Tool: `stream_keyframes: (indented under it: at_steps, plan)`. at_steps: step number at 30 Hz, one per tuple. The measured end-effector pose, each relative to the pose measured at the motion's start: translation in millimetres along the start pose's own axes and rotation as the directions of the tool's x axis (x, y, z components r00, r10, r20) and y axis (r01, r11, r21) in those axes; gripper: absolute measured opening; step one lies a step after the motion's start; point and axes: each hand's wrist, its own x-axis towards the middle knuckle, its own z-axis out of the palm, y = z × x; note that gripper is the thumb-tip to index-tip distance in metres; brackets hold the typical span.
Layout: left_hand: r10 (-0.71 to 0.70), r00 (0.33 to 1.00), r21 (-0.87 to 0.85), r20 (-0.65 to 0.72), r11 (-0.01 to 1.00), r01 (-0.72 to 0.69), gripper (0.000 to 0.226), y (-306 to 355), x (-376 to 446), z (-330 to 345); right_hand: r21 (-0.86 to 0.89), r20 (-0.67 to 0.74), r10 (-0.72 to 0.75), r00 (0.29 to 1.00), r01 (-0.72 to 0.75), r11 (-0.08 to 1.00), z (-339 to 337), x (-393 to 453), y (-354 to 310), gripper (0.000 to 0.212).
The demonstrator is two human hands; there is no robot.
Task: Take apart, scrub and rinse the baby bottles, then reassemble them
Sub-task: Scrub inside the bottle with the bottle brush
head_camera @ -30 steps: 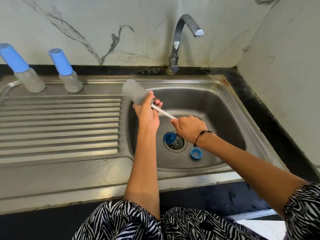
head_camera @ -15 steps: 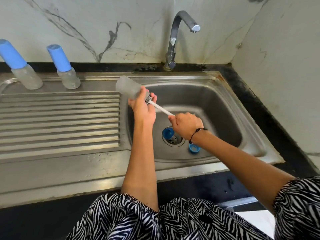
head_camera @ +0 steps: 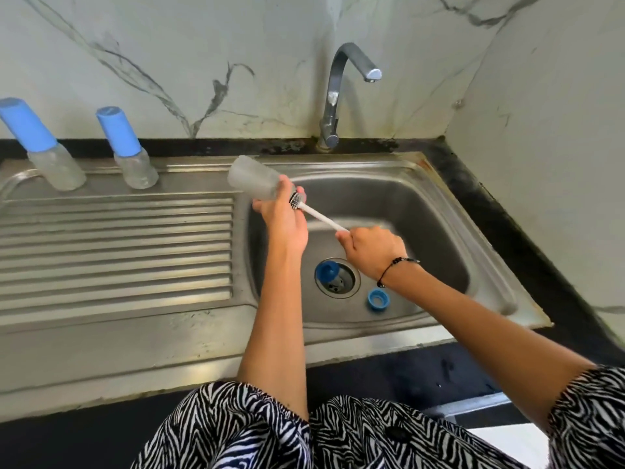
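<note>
My left hand (head_camera: 284, 220) grips a frosted clear bottle body (head_camera: 252, 177), held tilted over the sink's left rim with its mouth toward me. My right hand (head_camera: 372, 250) grips the white handle of a bottle brush (head_camera: 321, 220); a little of its bristle head shows at the bottle's mouth. In the sink basin (head_camera: 422, 231) a blue cap (head_camera: 326, 270) lies on the drain and a blue collar ring (head_camera: 377, 299) lies to its right. Two capped bottles, one (head_camera: 37, 147) at far left and another (head_camera: 126, 150) beside it, stand at the back of the drainboard.
A chrome tap (head_camera: 338, 93) stands behind the basin, no water running. The ribbed steel drainboard (head_camera: 115, 252) stretches to the left. Marble walls close off the back and the right side, with a black counter edge (head_camera: 507, 211) around the sink.
The brush has been drawn out of the bottle, so more handle and some bristles now show. My right hand has pulled back to the right. The camera view has shifted.
</note>
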Motion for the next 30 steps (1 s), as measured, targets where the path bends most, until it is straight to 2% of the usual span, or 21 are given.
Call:
stream_keyframes:
  at_steps: [4,6,8,9,12,15,16,18,21,24,30]
  plan:
    - [0.031,0.999,-0.077,0.009,0.997,-0.030,0.038,15.1,8.5,-7.9,0.028,-0.088,0.041,0.995,-0.038,0.999,0.9,-5.5,9.4,0.037]
    - [0.047,0.999,-0.118,-0.009,0.992,-0.047,0.039,17.2,14.6,-19.0,0.115,-0.141,0.079,0.987,-0.062,0.991,-1.9,-6.8,14.6,0.033]
    - [0.038,0.999,-0.107,-0.026,0.993,-0.040,0.049,12.9,16.7,-23.0,0.181,-0.172,0.045,0.984,-0.013,0.983,-6.4,-7.0,9.7,0.026]
    - [0.026,1.000,-0.095,-0.012,0.995,-0.027,0.051,9.5,14.7,-22.2,0.182,-0.146,-0.005,0.989,0.032,0.983,-8.1,-7.0,3.9,0.027]
    - [0.008,0.998,-0.053,0.056,0.999,-0.005,0.046,2.5,10.3,-19.7,0.135,-0.033,-0.129,0.991,0.132,0.982,-10.5,-7.7,-13.9,0.051]
    - [0.025,0.991,0.040,0.128,0.999,-0.030,0.026,4.1,8.3,-22.8,0.154,-0.018,-0.121,0.992,0.123,0.980,-17.2,-2.6,-12.4,0.049]
    - [0.035,0.990,0.060,0.139,0.997,-0.044,0.026,4.5,6.9,-23.4,0.152,-0.003,-0.119,0.993,0.118,0.981,-21.0,-2.2,-11.0,0.048]
    - [0.063,0.992,0.079,0.108,0.994,-0.072,0.034,3.1,4.7,-22.1,0.129,0.025,-0.126,0.992,0.121,0.984,-27.7,-5.1,-12.0,0.047]
    - [0.091,0.996,0.107,-0.024,0.990,-0.088,0.047,-2.2,6.7,-19.0,0.079,0.033,-0.148,0.988,0.145,0.986,-29.1,-17.1,-18.8,0.046]
    - [0.082,0.992,0.112,-0.095,0.991,-0.071,0.042,-7.4,8.9,-19.2,0.032,0.041,-0.144,0.989,0.143,0.989,-22.0,-24.7,-19.9,0.046]
    - [0.033,0.997,0.137,0.073,0.990,-0.042,0.054,-7.3,12.8,-24.7,-0.004,0.029,-0.104,0.994,0.104,0.995,-33.4,-6.5,-21.1,0.047]
